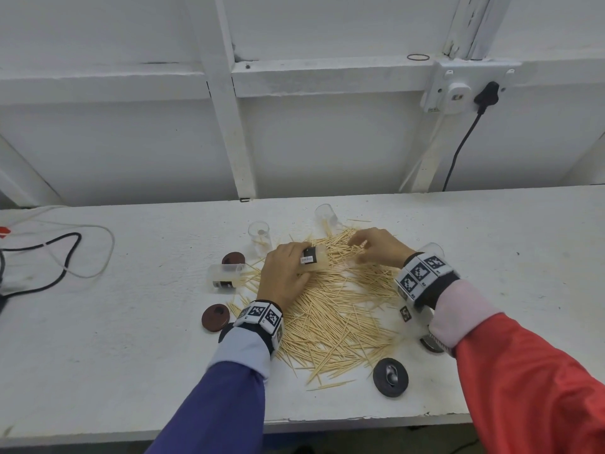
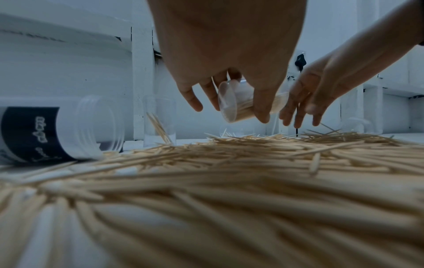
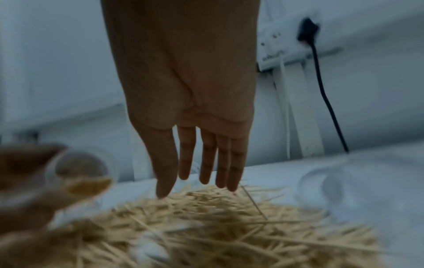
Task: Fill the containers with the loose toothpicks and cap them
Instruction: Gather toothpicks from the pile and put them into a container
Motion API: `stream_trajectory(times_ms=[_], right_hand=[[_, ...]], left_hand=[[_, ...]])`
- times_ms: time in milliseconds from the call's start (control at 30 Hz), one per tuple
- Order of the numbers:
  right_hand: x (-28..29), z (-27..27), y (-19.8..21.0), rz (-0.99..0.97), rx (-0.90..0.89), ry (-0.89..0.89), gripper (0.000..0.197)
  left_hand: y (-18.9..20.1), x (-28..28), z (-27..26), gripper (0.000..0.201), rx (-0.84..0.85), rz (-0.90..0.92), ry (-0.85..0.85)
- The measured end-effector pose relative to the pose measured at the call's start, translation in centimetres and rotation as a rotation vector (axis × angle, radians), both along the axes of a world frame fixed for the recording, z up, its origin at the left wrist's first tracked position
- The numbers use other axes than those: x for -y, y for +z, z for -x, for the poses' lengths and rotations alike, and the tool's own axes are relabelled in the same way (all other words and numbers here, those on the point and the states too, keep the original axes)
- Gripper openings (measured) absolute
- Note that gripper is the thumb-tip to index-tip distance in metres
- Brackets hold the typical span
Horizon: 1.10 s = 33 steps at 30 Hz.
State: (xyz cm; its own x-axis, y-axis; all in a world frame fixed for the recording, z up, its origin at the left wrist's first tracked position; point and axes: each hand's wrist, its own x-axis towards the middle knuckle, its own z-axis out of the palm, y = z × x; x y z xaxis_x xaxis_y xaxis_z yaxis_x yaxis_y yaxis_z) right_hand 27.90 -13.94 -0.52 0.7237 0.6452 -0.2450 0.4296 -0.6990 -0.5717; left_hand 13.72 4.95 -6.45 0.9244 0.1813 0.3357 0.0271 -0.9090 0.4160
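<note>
Left hand (image 1: 284,276) gripped a clear container (image 1: 315,257), fingers and thumb curled round it, holding it tilted on its side just above the toothpick pile (image 1: 334,309). Left wrist view showed the container (image 2: 238,101) packed with toothpicks, thumb across its front.

Right hand (image 1: 379,245) hung over the far side of the pile, empty. Fingers (image 3: 207,157) pointed down, nearly straight and loose, tips at or just above the sticks; contact could not be told through the blur.

Pile lay spread across the middle of the white table (image 1: 131,322). One labelled container (image 1: 226,276) lay on its side at the pile's left edge. Two open ones stood behind the pile: one (image 1: 259,237) holding a few sticks, another (image 1: 327,216) further right. Two brown caps (image 1: 215,317) (image 1: 233,258) sat left of the pile; a dark cap (image 1: 390,377) lay at its near right edge.
</note>
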Motion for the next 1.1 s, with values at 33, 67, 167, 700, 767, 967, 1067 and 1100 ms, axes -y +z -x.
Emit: stream_trajectory(times_ms=[33, 67, 167, 700, 767, 967, 1067, 1100], right_hand=[[0.5, -0.3, -0.2, 0.086, 0.046, 0.006, 0.046], [0.9, -0.5, -0.4, 0.137, 0.085, 0.013, 0.049], [1.5, -0.7, -1.1, 0.073, 0.136, 0.012, 0.047], [1.2, -0.5, -2.9, 0.118, 0.116, -0.072, 0.032], [1.2, -0.5, -3.0, 0.181, 0.143, -0.114, 0.05], [1.1, 0.7, -3.4, 0.403, 0.21, 0.005, 0.073], [1.0, 0.8, -3.3, 0.308, 0.17, 0.028, 0.05], [1.0, 0.9, -3.2, 0.3, 0.168, 0.02, 0.049]], left_hand=[[0.0, 0.0, 0.0, 0.053, -0.006, 0.004, 0.0], [-0.1, 0.0, 0.0, 0.053, -0.012, 0.008, 0.0], [-0.1, 0.0, 0.0, 0.053, -0.028, 0.014, 0.002], [-0.2, 0.0, -0.1, 0.052, -0.056, 0.025, 0.003], [-0.1, 0.0, -0.1, 0.053, -0.06, 0.023, 0.001], [-0.2, 0.0, -0.1, 0.054, -0.08, 0.022, 0.006], [-0.1, 0.0, -0.1, 0.053, -0.079, 0.025, 0.003], [0.0, 0.0, -0.1, 0.053, -0.076, 0.027, 0.002]])
